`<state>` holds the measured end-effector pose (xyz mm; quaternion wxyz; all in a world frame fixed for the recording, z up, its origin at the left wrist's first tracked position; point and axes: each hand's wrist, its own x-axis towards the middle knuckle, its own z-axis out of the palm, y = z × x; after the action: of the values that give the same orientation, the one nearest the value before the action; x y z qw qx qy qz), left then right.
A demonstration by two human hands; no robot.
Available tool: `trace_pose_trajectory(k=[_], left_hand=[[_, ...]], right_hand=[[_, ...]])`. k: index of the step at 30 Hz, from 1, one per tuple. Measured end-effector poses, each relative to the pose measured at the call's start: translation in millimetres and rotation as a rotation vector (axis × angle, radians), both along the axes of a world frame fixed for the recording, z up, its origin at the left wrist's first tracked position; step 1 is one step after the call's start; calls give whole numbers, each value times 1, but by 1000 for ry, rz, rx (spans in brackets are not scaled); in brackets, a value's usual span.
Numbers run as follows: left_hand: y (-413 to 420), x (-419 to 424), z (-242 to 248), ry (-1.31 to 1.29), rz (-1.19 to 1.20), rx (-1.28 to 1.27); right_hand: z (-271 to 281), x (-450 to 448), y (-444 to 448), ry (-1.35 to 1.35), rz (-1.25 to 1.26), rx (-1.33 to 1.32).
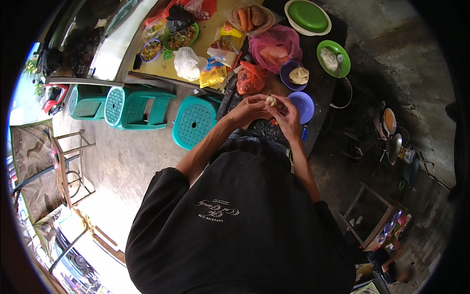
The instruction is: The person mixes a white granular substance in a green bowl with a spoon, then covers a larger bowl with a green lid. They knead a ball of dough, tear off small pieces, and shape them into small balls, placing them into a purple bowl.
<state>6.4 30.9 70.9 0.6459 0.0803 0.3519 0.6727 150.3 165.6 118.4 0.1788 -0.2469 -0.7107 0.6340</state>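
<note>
A small ball of pale dough (271, 101) is pinched between the fingertips of my two hands, just above the table's near edge. My left hand (246, 111) reaches it from the left, and my right hand (289, 119) curls around its other side. Beside my right hand lies a shallow purple plate (304, 107), partly covered by the fingers. Farther off, a dark purple bowl (287, 78) carries a larger lump of dough (299, 75). A red plastic bag (251, 78) with contents I cannot make out sits beyond my left hand.
A green bowl (347, 58) of white food with a spoon stands at the table's right edge. A blue lighter (304, 132) lies near my right wrist. Green plastic stools (192, 123) stand at left. A wok (396, 147) is at far right; another person (385, 261) is lower right.
</note>
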Motion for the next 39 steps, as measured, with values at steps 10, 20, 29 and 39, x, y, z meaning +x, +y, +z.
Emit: trace_pose_trajectory(k=[10,20,29,39], left_hand=[[-5,-11,49,-67,-76,108],[-4,-2,85,65,-9,63],[-9,12,110,231,-2,127],[-8,22,125,92,51,37]], right_hand=[[63,-7,-5,118,-11,365],[86,-4,-10,127,23,619],[117,2,-14,147,20,448],[124,-1,-6,172,105,638]])
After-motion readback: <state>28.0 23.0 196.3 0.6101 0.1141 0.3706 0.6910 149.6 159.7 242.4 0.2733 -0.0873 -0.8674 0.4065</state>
